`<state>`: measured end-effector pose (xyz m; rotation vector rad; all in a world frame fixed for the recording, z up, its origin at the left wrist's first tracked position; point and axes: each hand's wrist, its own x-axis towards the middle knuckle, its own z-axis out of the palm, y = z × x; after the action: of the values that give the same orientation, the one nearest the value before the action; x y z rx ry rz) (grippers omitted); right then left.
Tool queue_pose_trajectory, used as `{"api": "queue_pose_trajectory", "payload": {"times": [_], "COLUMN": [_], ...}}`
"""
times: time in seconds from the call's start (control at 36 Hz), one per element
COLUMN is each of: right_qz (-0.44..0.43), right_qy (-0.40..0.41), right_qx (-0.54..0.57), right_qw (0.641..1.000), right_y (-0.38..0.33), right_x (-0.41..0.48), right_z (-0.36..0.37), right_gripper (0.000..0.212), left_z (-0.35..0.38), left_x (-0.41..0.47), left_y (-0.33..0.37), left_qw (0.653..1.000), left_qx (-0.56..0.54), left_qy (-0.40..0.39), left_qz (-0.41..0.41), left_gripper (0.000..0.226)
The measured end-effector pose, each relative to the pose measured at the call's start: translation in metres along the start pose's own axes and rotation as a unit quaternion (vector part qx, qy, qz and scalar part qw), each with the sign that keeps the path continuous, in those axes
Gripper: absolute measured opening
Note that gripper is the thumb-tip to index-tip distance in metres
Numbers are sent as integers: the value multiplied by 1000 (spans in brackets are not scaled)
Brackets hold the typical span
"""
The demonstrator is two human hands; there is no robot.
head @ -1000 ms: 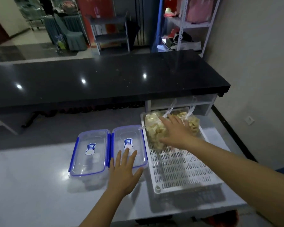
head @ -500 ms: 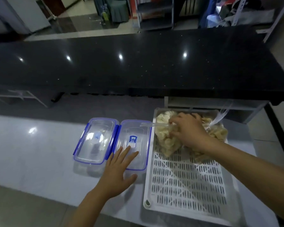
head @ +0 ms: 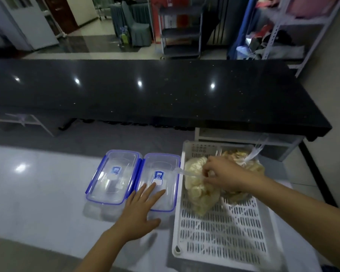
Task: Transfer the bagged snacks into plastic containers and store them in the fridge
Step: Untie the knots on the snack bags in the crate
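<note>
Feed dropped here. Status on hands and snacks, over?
Left hand flat on right container, lid on. Right hand pinching bag in tray. Nothing in the way.

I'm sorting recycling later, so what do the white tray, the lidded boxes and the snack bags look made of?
White tray: rigid moulded plastic, likely matte; regular slots. Lidded boxes: clear glossy hard plastic, blue clip edges; the table shows through. Snack bags: thin clear film, probably plastic; crinkled, contents visible.
</note>
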<state>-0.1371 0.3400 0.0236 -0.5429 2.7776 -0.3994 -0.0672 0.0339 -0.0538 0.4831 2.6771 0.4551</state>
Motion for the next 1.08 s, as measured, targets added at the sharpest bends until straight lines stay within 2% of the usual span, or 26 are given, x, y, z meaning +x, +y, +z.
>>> {"api": "queue_pose_trajectory", "payload": {"times": [0.19,0.31,0.44,0.53,0.64,0.75,0.94,1.0,1.08], "right_qz": [-43,-88,-59,-49,-21,45,121,144,183], "right_qy": [-77,-74,-21,-6,113,133,196,233,310], "right_qx": [-9,-46,-45,-72,3,74,238,277,351], "right_qw": [996,992,997,996,993,987,944,921,864], "right_y": [-16,-20,-27,-33,-42,-53,-68,-68,-59], "right_x": [-38,-64,-87,-95,-114,-133,-154,-157,-159], "right_z": [5,-3,-10,-5,25,73,108,106,95], "right_gripper": [17,28,16,20,19,25,57,56,41], "left_z": [-37,-61,-76,-74,-58,-38,-26,-27,-28], "left_x": [9,22,40,51,58,62,65,65,62], "left_y": [4,23,62,84,102,106,100,102,104], "left_qw": [997,991,974,962,950,941,943,945,952], "left_qx": [-76,-109,-149,-153,-128,-108,-115,-115,-117], "left_qy": [-21,14,-12,-46,-105,-104,-64,-60,-30], "left_qz": [5,70,171,223,263,305,307,302,280], "left_gripper": [72,64,51,48,45,47,41,41,43]}}
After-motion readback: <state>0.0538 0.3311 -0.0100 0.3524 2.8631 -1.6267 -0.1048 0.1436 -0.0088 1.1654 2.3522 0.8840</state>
